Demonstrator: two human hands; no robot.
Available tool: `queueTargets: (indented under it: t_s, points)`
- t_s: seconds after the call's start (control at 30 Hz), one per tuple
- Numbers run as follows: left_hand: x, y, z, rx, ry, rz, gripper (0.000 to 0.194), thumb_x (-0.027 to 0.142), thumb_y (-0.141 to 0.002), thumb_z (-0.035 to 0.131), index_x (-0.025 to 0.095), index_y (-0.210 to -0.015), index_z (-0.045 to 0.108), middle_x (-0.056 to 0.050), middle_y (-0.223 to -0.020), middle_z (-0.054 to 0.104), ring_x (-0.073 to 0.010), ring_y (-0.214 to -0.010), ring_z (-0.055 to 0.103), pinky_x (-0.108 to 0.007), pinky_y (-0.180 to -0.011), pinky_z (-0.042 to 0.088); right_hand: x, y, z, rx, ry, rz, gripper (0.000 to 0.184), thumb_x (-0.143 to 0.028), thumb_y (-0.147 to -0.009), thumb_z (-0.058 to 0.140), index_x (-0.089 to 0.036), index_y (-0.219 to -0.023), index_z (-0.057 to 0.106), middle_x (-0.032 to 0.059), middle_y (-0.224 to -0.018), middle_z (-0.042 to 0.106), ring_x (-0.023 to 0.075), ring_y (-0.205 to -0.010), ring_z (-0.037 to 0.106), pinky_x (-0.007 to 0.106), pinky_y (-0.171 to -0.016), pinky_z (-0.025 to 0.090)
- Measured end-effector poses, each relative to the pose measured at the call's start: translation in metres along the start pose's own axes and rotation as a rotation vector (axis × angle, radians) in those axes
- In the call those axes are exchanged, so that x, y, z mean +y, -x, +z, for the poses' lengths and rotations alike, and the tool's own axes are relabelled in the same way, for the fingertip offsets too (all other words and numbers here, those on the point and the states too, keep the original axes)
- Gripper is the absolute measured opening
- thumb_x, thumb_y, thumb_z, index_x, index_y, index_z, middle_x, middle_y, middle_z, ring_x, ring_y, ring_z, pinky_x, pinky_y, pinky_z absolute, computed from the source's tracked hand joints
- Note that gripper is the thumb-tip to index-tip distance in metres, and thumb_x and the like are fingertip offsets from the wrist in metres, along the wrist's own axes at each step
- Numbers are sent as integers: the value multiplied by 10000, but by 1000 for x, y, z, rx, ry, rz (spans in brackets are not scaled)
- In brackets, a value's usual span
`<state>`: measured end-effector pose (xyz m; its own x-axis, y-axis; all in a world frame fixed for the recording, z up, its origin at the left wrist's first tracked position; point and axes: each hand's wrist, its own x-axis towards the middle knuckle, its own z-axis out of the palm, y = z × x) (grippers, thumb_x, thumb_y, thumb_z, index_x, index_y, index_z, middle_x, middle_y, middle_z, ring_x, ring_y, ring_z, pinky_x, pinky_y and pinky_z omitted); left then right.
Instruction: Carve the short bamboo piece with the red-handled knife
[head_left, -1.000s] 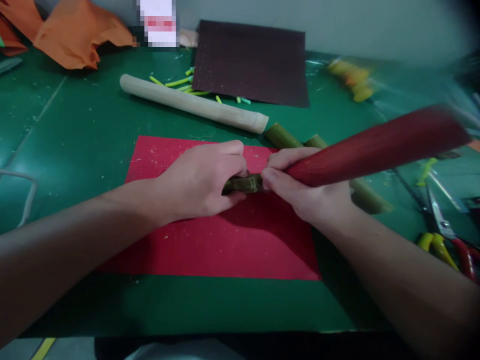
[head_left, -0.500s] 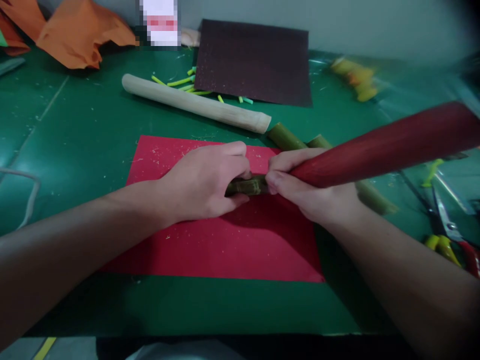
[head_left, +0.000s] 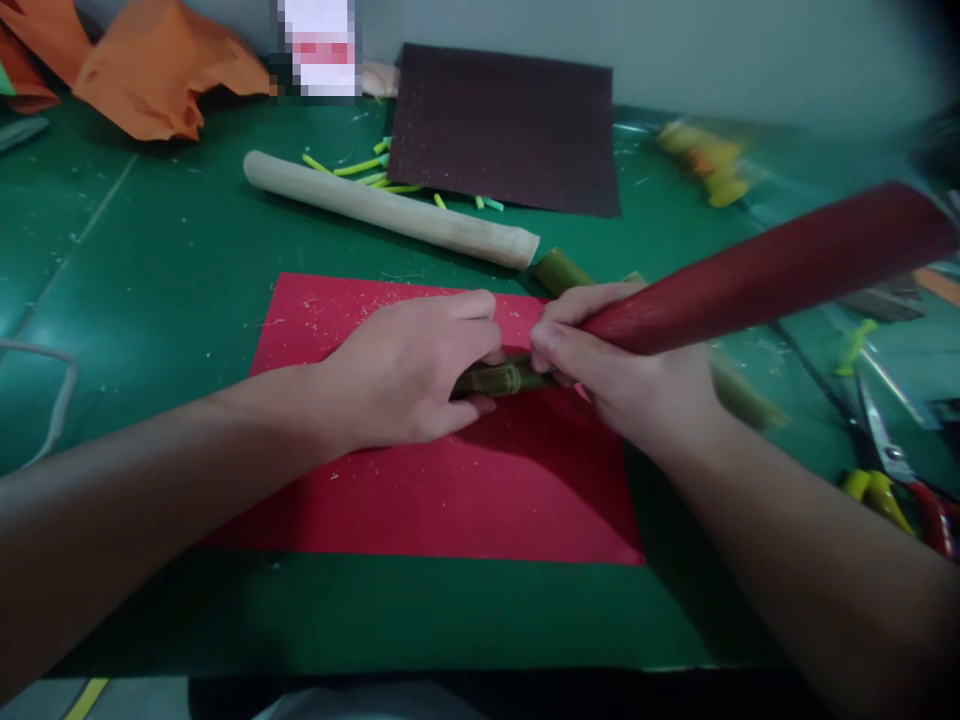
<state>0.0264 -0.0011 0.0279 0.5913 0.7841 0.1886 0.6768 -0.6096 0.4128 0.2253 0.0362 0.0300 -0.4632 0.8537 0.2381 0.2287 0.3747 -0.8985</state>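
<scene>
Over a red paper sheet (head_left: pixel 420 480) on the green table, my left hand (head_left: pixel 409 370) is closed round the near end of a thin green bamboo stick (head_left: pixel 501 379). My right hand (head_left: pixel 622 375) grips the narrow end of a rolled dark red paper tube (head_left: pixel 765 270) that slants up to the right, its fingertips pinching at the bamboo where the roll begins. The two hands almost touch, with a short length of bamboo showing between them. How far the bamboo runs inside the roll is hidden.
A pale wooden rod (head_left: pixel 390 210) lies behind the red sheet, with thicker green bamboo pieces (head_left: pixel 559 270) at its right end. A dark maroon sheet (head_left: pixel 502 125), green straw offcuts (head_left: pixel 367 170) and orange paper (head_left: pixel 157 65) are at the back. Scissors and pliers (head_left: pixel 900 480) lie right.
The free end of the red roll has risen a little and my right hand has shifted slightly up. My left hand has stayed put on the bamboo.
</scene>
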Motion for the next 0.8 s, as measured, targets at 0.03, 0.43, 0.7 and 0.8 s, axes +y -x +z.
queueTargets:
  t_s: [0.03,0.43,0.7,0.8]
  points:
    - [0,0,0,1,-1,0,113,264,-836,649,161,-817,607,-22,-809,525,-151,-720,513,-281,-595,353,-1,0,0,13,14,5,220,-157,-787,677,-234,-583,646,-25,-512,551,106,-519,542,243,-471,429]
    - [0,0,0,-1,-28,5,128,268,-836,642,168,-797,572,-22,-799,522,-156,-727,514,-290,-600,358,-9,2,7,27,51,66,219,-152,-785,673,-225,-582,631,-36,-488,543,94,-462,468,257,-443,388]
    - [1,-1,-1,-23,-8,-8,116,264,-831,642,164,-809,589,-36,-838,555,-169,-769,541,-291,-625,380,-8,2,6,-4,60,-12,278,-116,-804,627,-211,-554,556,-45,-519,534,78,-470,437,250,-468,368]
    - [1,-1,-2,-30,-18,-13,116,269,-832,646,160,-817,608,-38,-838,556,-169,-769,538,-289,-625,373,-7,1,5,-23,60,-23,305,-69,-803,605,-215,-542,546,-44,-505,511,84,-465,428,256,-475,373]
